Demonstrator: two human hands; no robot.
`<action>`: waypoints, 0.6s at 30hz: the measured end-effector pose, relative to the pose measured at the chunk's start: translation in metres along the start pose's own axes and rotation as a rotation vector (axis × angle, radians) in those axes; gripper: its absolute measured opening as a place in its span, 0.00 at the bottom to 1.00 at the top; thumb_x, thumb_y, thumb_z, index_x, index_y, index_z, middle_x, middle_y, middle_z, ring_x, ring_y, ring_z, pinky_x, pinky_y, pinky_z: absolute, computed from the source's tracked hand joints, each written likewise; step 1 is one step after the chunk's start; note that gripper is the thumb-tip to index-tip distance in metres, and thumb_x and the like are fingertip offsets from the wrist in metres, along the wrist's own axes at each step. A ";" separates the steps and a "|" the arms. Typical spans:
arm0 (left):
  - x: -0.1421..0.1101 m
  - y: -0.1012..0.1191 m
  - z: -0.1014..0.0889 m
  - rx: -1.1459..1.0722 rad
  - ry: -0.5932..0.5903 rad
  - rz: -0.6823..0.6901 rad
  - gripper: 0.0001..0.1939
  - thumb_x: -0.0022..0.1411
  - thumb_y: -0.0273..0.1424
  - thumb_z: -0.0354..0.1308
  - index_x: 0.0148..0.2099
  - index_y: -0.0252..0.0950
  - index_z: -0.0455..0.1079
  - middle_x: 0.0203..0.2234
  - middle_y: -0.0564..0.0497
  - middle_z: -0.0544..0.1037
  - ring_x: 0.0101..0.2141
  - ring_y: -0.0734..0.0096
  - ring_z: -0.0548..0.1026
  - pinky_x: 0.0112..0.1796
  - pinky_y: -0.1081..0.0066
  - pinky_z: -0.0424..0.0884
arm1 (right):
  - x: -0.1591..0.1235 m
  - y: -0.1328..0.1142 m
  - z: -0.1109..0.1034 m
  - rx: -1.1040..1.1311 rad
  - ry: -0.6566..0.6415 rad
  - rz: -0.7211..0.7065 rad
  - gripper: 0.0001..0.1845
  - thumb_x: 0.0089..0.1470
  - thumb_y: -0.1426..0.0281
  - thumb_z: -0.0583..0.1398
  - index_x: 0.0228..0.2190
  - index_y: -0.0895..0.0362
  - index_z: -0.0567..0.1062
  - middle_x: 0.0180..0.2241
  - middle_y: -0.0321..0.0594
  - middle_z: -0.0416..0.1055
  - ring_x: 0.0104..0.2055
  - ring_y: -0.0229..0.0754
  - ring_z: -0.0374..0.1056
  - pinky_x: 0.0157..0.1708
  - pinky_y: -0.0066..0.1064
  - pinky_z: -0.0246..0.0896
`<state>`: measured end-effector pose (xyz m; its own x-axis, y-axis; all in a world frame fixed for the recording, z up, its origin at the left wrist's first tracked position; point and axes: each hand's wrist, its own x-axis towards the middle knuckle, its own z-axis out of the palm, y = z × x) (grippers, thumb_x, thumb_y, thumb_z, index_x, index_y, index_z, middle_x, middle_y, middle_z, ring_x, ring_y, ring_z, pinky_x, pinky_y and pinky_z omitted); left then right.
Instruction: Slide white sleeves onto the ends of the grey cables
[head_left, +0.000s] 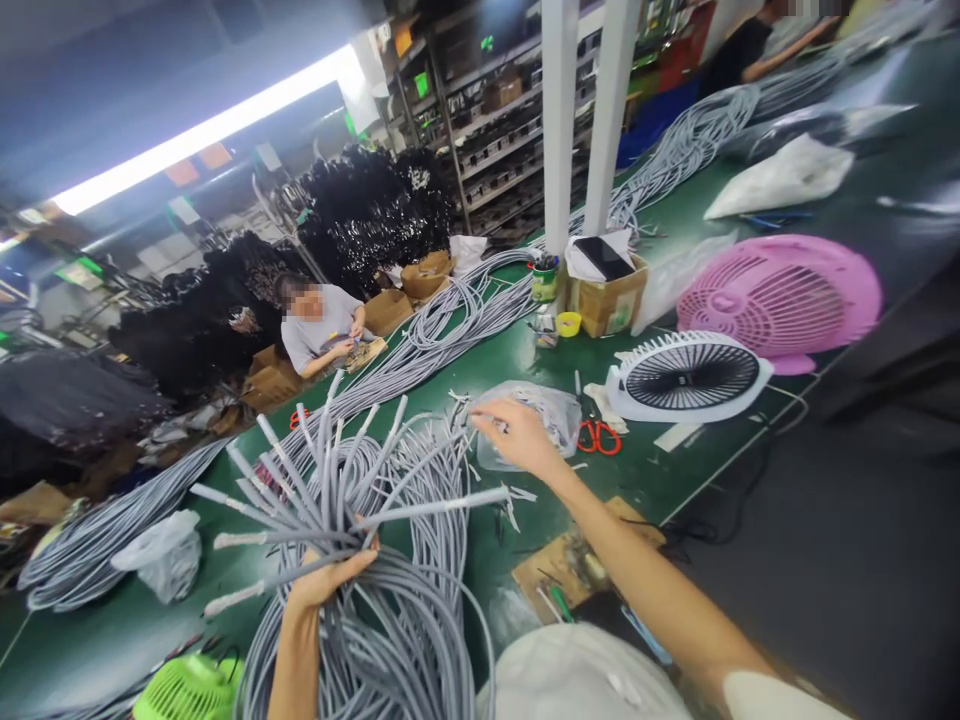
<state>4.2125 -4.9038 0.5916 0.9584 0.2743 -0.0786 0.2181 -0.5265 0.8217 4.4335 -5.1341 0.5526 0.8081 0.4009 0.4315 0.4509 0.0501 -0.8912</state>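
Observation:
My left hand [330,575] is wrapped round a thick bundle of grey cables [397,600], whose ends fan out upward and to the left. Several of the ends carry pale sleeves or exposed white strands. To the right, my right hand [517,430] hovers at a clear plastic bag [559,415] of small whitish pieces. Its fingers point left and are drawn together; whatever sits between the fingertips is too small to make out. Red-handled scissors [600,437] lie just right of the bag.
Long grey cable coils [450,335] run along the green table [510,365]. A white fan [690,378], a pink fan [780,300] and a cardboard box [611,298] stand at right. A green fan [187,688] is front left. Across the table a person [319,325] works.

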 end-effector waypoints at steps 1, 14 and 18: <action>0.000 0.000 0.000 0.012 -0.028 0.010 0.10 0.46 0.39 0.61 0.27 0.37 0.71 0.24 0.49 0.75 0.29 0.62 0.73 0.36 0.63 0.70 | 0.002 -0.001 0.004 -0.061 -0.002 -0.069 0.15 0.51 0.58 0.58 0.35 0.53 0.78 0.41 0.43 0.74 0.46 0.48 0.67 0.51 0.46 0.58; 0.010 -0.009 0.022 0.239 -0.096 0.005 0.10 0.40 0.35 0.61 0.29 0.39 0.73 0.27 0.49 0.78 0.31 0.58 0.74 0.41 0.58 0.71 | 0.024 0.045 -0.004 -0.281 -0.490 -0.206 0.09 0.50 0.67 0.57 0.21 0.54 0.73 0.22 0.37 0.70 0.28 0.38 0.64 0.35 0.28 0.57; 0.023 0.003 0.043 0.228 0.002 0.041 0.10 0.34 0.32 0.64 0.25 0.37 0.71 0.22 0.52 0.75 0.29 0.61 0.72 0.43 0.58 0.70 | 0.026 0.059 -0.016 -0.301 -0.403 -0.053 0.08 0.47 0.69 0.60 0.18 0.56 0.71 0.21 0.34 0.70 0.26 0.35 0.64 0.33 0.25 0.57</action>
<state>4.2435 -4.9342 0.5681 0.9669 0.2508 -0.0462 0.2153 -0.7056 0.6751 4.4874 -5.1354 0.5130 0.5974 0.7294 0.3332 0.6242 -0.1622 -0.7642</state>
